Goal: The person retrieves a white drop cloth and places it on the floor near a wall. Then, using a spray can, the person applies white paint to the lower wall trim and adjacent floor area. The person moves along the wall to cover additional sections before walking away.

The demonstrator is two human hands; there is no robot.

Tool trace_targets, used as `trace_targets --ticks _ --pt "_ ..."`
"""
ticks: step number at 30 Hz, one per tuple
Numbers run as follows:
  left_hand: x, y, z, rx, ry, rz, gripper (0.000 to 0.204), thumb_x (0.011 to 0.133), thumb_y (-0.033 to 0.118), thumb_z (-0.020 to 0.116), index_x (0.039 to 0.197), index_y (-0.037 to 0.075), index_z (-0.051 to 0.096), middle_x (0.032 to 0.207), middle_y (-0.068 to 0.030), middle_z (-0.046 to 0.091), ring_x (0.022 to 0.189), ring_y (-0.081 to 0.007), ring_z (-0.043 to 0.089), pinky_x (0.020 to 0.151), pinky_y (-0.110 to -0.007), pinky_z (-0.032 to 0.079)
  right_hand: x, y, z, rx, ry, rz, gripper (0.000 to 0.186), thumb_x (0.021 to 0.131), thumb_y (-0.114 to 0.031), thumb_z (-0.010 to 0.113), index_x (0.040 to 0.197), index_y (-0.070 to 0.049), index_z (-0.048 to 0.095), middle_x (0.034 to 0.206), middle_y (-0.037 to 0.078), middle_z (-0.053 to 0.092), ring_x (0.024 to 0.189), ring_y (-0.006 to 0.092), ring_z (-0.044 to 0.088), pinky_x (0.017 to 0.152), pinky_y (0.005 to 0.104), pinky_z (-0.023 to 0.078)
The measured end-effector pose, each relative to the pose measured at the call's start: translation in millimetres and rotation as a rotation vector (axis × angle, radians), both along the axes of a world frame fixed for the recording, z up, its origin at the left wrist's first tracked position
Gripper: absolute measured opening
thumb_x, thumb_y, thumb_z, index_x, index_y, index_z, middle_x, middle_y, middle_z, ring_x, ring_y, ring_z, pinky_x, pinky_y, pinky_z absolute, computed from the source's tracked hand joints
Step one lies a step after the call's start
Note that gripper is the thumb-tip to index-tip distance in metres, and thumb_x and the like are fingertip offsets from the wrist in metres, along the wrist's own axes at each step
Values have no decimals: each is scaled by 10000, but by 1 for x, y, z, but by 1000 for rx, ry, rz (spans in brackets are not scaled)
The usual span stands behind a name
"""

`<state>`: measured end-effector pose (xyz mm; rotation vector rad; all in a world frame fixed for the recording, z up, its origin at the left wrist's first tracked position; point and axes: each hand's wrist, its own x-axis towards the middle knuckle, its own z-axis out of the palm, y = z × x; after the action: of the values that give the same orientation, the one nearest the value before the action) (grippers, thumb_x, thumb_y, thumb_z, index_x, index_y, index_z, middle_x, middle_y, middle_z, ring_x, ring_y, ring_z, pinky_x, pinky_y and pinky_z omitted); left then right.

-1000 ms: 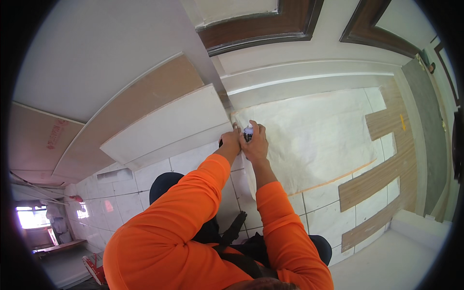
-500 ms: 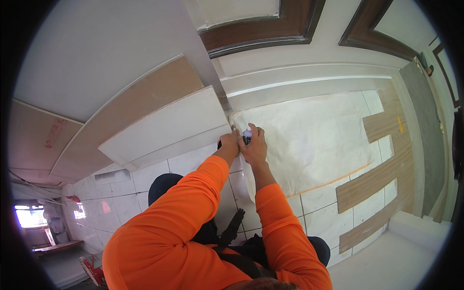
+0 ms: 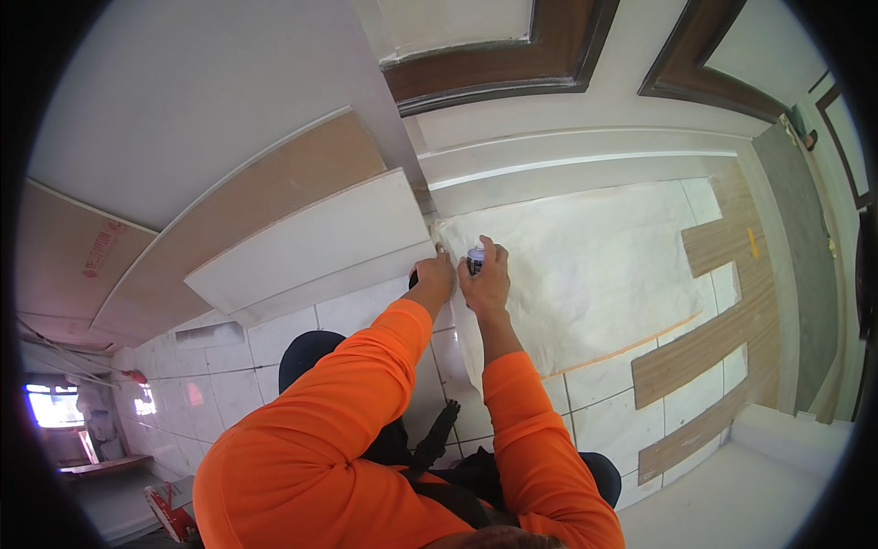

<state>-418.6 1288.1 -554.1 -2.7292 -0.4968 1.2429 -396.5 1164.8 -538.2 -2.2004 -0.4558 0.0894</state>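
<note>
My right hand [image 3: 487,282] is wrapped round a small spray can [image 3: 476,260] with a dark label and a pale top, its forefinger up near the nozzle. Close beside it, my left hand [image 3: 434,276] is closed. A dark bit of something [image 3: 413,278] shows at its outer edge, too hidden to name. Both hands are over the left edge of a white sheet [image 3: 585,265], which lies on the floor along the base of the wall and has an orange line on its near edge.
White boards [image 3: 315,242] and brown boards [image 3: 274,174] lean against the wall at left. Wood-look planks [image 3: 700,352] lie staggered over white tiles [image 3: 604,389] at right. A dark wooden frame [image 3: 494,82] sits on the wall ahead. A red object [image 3: 169,512] stands at lower left.
My right hand has shifted slightly right with the spray can, leaving a small gap between the hands. My left hand has barely moved.
</note>
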Motion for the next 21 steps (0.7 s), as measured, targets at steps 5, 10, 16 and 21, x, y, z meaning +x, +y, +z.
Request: trace_targets --ticks 5,10,16,21 --pt "-6 3 4 -85 -56 6 1013 755 280 822 1584 55 287 1659 -151 314 1181 -289 683 841 -514 621 -7 6 6 -14 34 169 601 871 -308 731 1409 -171 502 1313 197 533 1146 415 612 908 513 545" --pt "-7 16 -2 -108 60 81 1059 769 273 816 1622 76 221 1643 -131 313 1167 -299 689 838 -510 615 -10 17 10 20 -12 157 584 887 -334 722 1400 -153 508 1321 199 532 1129 401 629 902 502 551" --pt "-15 4 9 -88 -39 -27 1102 739 256 850 1635 103 226 1740 -118 44 1157 -316 695 813 -513 608 -4 13 11 9 -42 99 577 881 -324 735 1380 -140 512 1306 200 534 1111 404 632 891 508 552" --pt "-15 3 11 -83 1 -45 920 732 312 863 1504 62 428 1385 -118 556 1076 -292 726 825 -482 615 -4 20 15 141 -167 79 593 865 -317 757 1374 -134 517 1297 196 537 1090 413 634 850 505 565"
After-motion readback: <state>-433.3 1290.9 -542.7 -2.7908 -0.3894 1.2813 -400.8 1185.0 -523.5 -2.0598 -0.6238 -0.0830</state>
